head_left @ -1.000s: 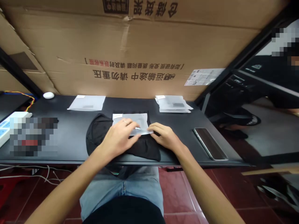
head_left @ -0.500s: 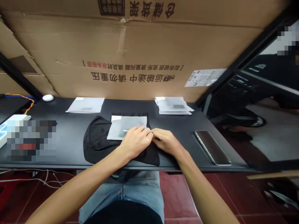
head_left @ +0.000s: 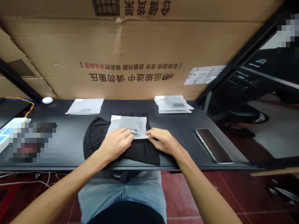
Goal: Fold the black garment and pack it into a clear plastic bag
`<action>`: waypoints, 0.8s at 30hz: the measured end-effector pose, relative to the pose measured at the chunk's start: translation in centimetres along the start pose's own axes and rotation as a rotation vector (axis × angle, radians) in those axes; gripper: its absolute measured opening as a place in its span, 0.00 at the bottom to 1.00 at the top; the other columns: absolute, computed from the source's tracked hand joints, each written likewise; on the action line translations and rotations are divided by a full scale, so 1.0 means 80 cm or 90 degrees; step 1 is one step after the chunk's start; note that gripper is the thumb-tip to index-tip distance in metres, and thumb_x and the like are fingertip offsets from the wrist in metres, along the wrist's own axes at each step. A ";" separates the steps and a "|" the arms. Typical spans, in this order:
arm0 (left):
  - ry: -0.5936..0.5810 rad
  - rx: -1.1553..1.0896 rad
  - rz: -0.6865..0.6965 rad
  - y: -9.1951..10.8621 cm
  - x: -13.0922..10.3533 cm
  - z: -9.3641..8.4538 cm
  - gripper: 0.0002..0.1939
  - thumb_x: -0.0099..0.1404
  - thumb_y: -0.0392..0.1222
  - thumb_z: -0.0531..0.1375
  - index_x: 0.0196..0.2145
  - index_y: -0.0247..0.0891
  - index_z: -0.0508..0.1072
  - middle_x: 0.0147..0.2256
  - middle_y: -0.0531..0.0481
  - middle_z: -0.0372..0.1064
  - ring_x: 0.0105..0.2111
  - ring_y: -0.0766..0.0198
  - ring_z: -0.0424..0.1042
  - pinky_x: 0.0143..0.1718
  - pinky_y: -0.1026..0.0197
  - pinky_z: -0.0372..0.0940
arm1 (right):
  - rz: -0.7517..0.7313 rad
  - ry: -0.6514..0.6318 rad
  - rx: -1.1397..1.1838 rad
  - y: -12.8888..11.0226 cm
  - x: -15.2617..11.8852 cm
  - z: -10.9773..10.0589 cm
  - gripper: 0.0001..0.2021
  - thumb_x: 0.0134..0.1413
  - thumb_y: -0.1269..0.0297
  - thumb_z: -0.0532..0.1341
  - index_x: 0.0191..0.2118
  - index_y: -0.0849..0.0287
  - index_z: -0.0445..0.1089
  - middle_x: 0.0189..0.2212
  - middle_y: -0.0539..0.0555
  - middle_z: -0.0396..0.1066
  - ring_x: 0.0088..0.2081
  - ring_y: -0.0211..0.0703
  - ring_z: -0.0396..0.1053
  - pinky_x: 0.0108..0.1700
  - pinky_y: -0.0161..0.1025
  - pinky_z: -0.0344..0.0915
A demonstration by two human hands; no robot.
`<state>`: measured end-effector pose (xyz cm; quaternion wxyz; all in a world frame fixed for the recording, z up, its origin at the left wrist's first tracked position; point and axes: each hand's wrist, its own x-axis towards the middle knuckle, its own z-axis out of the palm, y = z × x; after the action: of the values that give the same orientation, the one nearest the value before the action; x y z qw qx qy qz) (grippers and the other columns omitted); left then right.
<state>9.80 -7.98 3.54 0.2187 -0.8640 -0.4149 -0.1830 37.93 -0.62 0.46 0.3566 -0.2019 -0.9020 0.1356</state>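
Note:
A frosted plastic zip bag (head_left: 130,122) with a small white label at its far left corner lies on a black cloth item (head_left: 95,137) in front of me. Something dark shows through the bag near its middle. My left hand (head_left: 118,141) has its fingers closed on the bag's near edge, left of centre. At the near right corner, my right hand (head_left: 163,140) pinches the bag between thumb and fingers. Part of the near edge is hidden beneath my left fingers.
Similar bags (head_left: 173,105) are stacked at the back right; another bag (head_left: 85,106) lies back left. A phone (head_left: 213,146) rests on the right. A white power strip (head_left: 14,130) sits at the left, and a cardboard sheet (head_left: 140,46) stands behind the black table (head_left: 70,137).
My left hand has slid leftward along the bag's near edge, away from my right hand. The right hand stays near the right corner.

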 end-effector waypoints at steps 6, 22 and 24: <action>-0.002 0.030 0.006 -0.039 -0.040 -0.017 0.15 0.80 0.36 0.60 0.31 0.41 0.74 0.32 0.50 0.74 0.34 0.58 0.72 0.35 0.53 0.60 | 0.029 0.017 0.002 -0.001 -0.001 -0.005 0.10 0.73 0.74 0.62 0.37 0.53 0.73 0.41 0.55 0.85 0.39 0.44 0.83 0.41 0.39 0.77; 0.009 -0.057 -0.061 -0.049 -0.054 -0.024 0.07 0.80 0.44 0.64 0.43 0.43 0.81 0.42 0.48 0.81 0.41 0.56 0.77 0.40 0.54 0.69 | 0.100 0.080 0.003 0.001 -0.009 -0.005 0.07 0.71 0.71 0.67 0.39 0.51 0.75 0.42 0.53 0.87 0.41 0.47 0.86 0.44 0.42 0.81; 0.011 -0.025 -0.042 -0.045 -0.047 -0.021 0.09 0.80 0.40 0.63 0.39 0.42 0.79 0.38 0.49 0.80 0.38 0.57 0.76 0.39 0.54 0.67 | 0.096 0.085 -0.001 0.001 -0.007 -0.008 0.07 0.71 0.70 0.67 0.39 0.51 0.76 0.42 0.53 0.87 0.41 0.47 0.86 0.44 0.42 0.81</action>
<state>4.48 -9.22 3.88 0.1992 -0.8524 -0.4374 -0.2059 38.78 -0.74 0.52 0.4044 -0.2779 -0.8587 0.1479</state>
